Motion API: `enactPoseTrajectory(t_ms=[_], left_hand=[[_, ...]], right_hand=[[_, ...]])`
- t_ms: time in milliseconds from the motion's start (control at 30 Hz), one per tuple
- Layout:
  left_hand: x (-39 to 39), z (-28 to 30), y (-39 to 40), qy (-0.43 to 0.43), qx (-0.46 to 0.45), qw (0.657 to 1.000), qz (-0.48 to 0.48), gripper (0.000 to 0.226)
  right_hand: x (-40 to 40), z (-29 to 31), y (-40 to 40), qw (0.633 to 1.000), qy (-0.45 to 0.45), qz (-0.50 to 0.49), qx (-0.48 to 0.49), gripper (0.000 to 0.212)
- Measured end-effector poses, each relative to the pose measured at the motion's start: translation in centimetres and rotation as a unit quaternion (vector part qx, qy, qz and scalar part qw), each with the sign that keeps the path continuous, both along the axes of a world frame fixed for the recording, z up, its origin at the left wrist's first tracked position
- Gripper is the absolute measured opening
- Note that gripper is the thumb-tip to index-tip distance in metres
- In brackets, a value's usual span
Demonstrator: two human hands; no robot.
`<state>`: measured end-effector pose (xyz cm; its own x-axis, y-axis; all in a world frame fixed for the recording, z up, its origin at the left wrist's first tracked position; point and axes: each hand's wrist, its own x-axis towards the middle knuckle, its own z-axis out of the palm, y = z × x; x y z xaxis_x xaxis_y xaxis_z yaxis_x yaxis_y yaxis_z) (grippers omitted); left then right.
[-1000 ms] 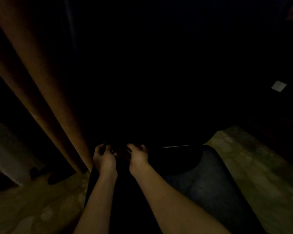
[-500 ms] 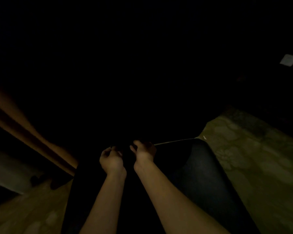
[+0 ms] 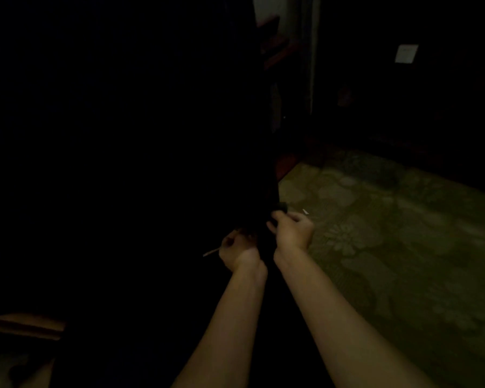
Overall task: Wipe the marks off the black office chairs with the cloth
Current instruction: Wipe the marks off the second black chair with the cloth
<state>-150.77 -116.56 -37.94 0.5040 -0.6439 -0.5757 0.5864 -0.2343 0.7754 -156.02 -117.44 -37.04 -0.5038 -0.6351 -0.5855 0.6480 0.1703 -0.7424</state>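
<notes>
Dimly: left hand (image 3: 237, 249), right hand (image 3: 291, 231) curled; cloth orientation unreadable.

left hand (image 3: 237, 252): fingers curled | right hand (image 3: 291, 231): fingers curled

Two bare forearms rise from the near edge of the dim head view, with no sleeve, cuff, watch, bracelet or ring showing on either. The left hand (image 3: 237, 252) sits left of centre, its wrist creased where it meets the forearm. The right hand (image 3: 291, 232) lies just to its right and a little farther off, with a broader forearm behind it. The light is too low to make out nails or fine detail. Nothing of the clothing on the rest of the body can be told.
</notes>
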Motion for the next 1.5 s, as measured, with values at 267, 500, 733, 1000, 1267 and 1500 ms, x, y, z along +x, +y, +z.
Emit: enactPoseTrajectory(t_ms=[267,500,733,1000,1267,1500], left_hand=[[-2.2,0.4,-0.3,0.119,-0.061,0.991,0.005,0.023],[7.1,0.4,1.1,0.081,0.019,0.993,0.085,0.023],[16.5,1.9,4.4,0.058,0.005,0.993,0.100,0.018],[26.2,1.4,9.5,0.029,-0.012,0.980,0.198,0.023],[34.1,1.6,12.0,0.025,-0.005,0.961,0.274,0.014],[34.2,2.4,12.0,0.011,-0.060,0.976,0.209,0.021]], right_hand=[[-1.4,0.4,-0.1,0.996,0.051,0.066,-0.005,0.009],[6.1,-1.4,0.8,0.991,0.013,0.130,-0.021,0.020],[15.8,-1.3,2.2,0.967,0.070,0.241,0.041,0.037],[25.5,1.5,6.8,0.941,-0.014,0.335,0.042,0.059],[33.5,2.3,11.4,0.917,0.027,0.397,0.036,0.047],[33.3,3.8,12.5,0.941,0.001,0.340,-0.006,0.018]])
